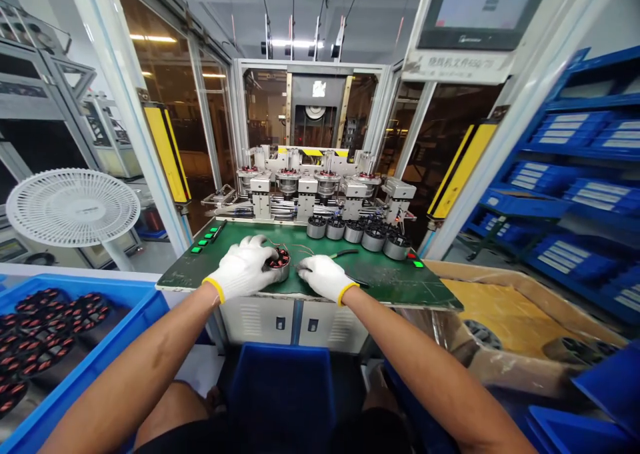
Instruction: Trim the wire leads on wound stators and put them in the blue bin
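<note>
Left hand (243,267) is clamping a wound stator (279,264); right hand (325,277) is resting half-open beside it, hold unclear. Blue bin (85,285) is carrying more stators (45,327); cardboard box (520,279) is sitting at right.

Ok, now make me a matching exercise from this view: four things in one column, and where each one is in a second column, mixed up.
Things:
1. Left gloved hand
2. Wound stators
3. Yellow sheet
4. White pedestal fan

Places:
A. Beyond the blue crate
B. On a stator on the green bench
C. Inside the cardboard box
D. Piled in the blue crate

Pairs: 1B, 2D, 3C, 4A.
</note>
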`<control>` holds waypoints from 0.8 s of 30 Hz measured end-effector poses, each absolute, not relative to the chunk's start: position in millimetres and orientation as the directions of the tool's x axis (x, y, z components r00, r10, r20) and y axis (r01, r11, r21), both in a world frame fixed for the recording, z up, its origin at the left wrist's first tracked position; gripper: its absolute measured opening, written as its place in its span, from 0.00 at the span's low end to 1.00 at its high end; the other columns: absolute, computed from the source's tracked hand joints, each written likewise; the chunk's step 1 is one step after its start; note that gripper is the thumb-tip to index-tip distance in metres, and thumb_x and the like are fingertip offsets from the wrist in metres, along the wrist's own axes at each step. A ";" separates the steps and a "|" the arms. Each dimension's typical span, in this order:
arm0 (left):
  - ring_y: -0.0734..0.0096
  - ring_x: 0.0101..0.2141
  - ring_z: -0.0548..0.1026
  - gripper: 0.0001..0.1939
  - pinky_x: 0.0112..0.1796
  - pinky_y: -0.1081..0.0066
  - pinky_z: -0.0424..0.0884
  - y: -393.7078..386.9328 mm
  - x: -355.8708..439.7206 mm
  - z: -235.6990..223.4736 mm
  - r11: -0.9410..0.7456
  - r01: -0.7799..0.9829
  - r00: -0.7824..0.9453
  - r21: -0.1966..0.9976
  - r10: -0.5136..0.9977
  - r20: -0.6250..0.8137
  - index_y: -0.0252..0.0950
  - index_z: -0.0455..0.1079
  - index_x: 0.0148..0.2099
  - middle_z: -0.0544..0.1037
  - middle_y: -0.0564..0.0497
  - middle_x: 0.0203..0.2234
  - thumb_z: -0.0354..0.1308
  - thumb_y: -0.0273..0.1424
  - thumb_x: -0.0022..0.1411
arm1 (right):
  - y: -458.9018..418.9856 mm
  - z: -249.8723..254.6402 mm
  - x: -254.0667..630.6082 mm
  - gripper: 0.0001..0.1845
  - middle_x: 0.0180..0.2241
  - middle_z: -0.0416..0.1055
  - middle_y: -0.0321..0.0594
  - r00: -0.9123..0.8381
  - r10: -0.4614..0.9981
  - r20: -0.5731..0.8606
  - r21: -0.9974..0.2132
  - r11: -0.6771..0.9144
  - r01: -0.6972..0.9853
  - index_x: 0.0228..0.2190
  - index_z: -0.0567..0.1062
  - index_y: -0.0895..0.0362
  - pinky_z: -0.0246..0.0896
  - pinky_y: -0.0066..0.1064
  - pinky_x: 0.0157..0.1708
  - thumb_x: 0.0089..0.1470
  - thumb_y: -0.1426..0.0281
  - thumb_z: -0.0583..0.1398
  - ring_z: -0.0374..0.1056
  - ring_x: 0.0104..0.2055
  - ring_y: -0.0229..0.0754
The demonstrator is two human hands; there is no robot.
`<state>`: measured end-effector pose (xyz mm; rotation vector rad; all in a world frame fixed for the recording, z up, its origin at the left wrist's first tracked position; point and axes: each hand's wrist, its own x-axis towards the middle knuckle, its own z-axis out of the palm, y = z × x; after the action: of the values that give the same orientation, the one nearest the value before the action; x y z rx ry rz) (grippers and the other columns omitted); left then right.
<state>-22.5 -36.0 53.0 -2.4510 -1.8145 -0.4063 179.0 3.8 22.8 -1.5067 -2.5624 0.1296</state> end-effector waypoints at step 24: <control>0.64 0.40 0.74 0.15 0.39 0.70 0.68 -3.5 0.3 39.9 -0.401 0.762 0.251 0.508 0.906 0.340 0.42 0.73 0.44 0.79 0.53 0.40 0.52 0.34 0.57 | -41.0 61.8 180.6 0.17 0.32 0.68 0.44 -0.470 0.740 0.482 0.260 0.391 0.883 0.36 0.69 0.56 0.54 0.31 0.27 0.62 0.68 0.42 0.68 0.30 0.45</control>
<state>0.3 -3.5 39.9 -2.6630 -1.8189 -1.0206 180.6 -41.0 61.8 -1.4228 -2.3648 -0.7090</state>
